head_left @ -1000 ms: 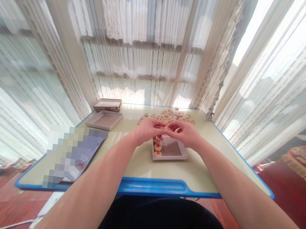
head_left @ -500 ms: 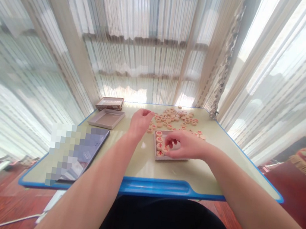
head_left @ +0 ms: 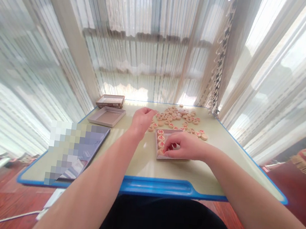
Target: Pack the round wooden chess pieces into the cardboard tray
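Note:
Inside a shallow box (head_left: 155, 145), round wooden Chinese chess pieces with red characters stand in a column along the left wall, topped by one piece (head_left: 160, 132). My right hand (head_left: 184, 145) reaches into this box. Its bent fingertips grip a Chinese chess piece (head_left: 161, 151) at the near left corner, partly hidden by the fingers. My left hand (head_left: 142, 120) hovers beyond the box's left side, thumb and fingers pinched together. What it holds, if anything, is hidden. Loose Chinese chess pieces (head_left: 171, 113) lie heaped just to the right of it.
A shallow box part (head_left: 107, 116) lies at the far left, with another box (head_left: 111, 100) behind it. Nearer on the left is a dark tablet (head_left: 91, 151), partly pixelated. The pale table (head_left: 140, 165) has a blue rim and front trough (head_left: 157, 186). Sheer curtains hang behind.
My right fingers have shifted slightly toward the box's near left corner, where the piece now sits under them. The left hand stays pinched in nearly the same place.

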